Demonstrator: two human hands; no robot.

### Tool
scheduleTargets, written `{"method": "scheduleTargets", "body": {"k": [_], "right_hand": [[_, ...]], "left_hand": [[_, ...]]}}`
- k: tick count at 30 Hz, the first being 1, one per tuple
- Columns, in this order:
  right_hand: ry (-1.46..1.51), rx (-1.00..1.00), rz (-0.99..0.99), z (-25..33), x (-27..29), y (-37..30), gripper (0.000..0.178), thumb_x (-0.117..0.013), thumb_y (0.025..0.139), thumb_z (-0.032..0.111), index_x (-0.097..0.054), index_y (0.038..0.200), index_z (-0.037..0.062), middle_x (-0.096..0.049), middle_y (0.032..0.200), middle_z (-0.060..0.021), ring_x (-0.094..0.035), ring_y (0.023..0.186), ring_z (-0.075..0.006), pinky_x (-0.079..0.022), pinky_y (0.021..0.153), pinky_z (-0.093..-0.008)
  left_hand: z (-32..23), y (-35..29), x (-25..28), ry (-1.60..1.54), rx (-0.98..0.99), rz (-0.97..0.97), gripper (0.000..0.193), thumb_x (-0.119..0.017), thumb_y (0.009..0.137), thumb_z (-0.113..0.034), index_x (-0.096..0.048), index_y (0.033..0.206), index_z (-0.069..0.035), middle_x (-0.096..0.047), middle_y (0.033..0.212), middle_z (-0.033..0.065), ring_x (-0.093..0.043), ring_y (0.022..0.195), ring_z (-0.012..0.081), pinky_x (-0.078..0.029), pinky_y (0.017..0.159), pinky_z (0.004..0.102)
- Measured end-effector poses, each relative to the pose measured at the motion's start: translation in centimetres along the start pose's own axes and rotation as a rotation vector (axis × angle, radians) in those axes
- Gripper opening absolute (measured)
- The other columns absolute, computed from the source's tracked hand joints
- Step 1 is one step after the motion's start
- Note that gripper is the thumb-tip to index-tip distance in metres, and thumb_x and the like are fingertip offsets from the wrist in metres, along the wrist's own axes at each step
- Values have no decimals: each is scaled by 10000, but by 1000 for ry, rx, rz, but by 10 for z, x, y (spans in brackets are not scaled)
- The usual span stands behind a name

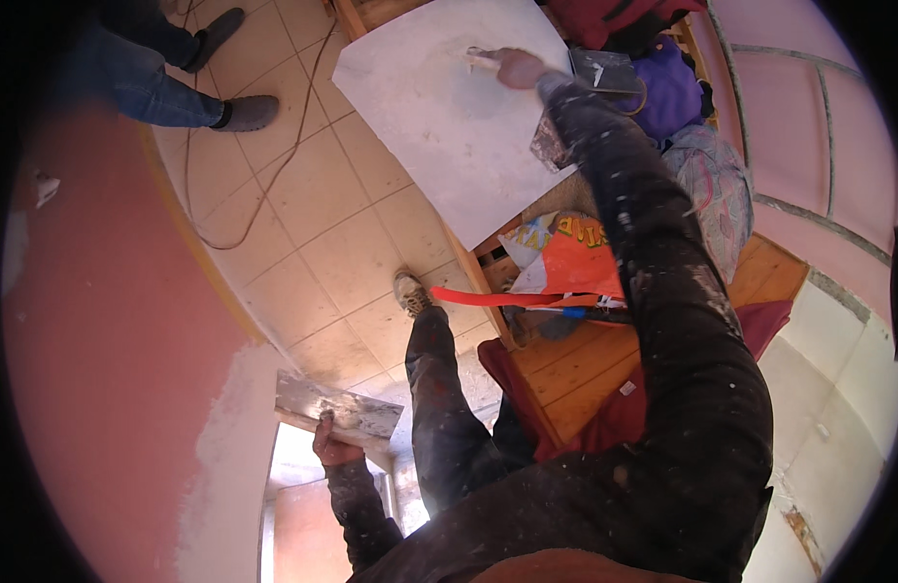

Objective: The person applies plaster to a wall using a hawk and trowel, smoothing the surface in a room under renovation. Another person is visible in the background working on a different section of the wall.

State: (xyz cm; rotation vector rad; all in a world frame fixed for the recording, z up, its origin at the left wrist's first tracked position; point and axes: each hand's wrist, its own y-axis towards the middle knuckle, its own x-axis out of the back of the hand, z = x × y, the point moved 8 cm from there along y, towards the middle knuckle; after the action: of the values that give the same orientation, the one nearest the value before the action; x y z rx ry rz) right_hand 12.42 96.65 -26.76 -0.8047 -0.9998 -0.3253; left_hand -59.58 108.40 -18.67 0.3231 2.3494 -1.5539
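My right arm, in a dark, plaster-spotted sleeve, reaches far forward over a large white sheet. At the sheet's far part my right hand is closed round a small pale thing, too blurred to name. A greyish smear shows on the sheet around it. Low on the left, my left hand grips the edge of a wide flat plate smeared with plaster, its thumb on the upper face. Beside my right forearm lies a brownish, smeared object.
A wooden bench carries bags, cloths and a red strip. On the left stands a pink wall with a white patch. A cable loops over the tiled floor. Another person's legs are at the far left.
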Motion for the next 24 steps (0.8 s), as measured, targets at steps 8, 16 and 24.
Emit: {"method": "scheduleTargets", "body": {"k": [8,16,24], "right_hand": [[7,-14,63,7,-13,-4,625,-488,823,116,-515,1437,231,-581,1362,-172,-574,1217,-350,-442,1048,-405],[-9,-4,-11,11,-1,21,526,-481,823,139,-615,1332,153,-653,1246,-180,-615,1160,-352,-475,1004,-417],[49,-16,-69,22,9,41,447,-520,858,173,-648,1285,163,-686,1141,-225,-633,1138,-345,-466,999,-422]], "left_hand": [[5,1,-17,41,30,43,611,-687,787,-198,-517,1348,-29,-625,1249,152,-593,1150,341,-443,1036,527],[6,1,-32,66,54,68,579,-690,780,-209,-553,1312,-26,-627,1249,150,-606,1132,344,-454,1022,525],[4,4,-36,89,42,93,641,-674,786,-191,-486,1373,-14,-613,1261,161,-599,1145,344,-461,1024,515]]}}
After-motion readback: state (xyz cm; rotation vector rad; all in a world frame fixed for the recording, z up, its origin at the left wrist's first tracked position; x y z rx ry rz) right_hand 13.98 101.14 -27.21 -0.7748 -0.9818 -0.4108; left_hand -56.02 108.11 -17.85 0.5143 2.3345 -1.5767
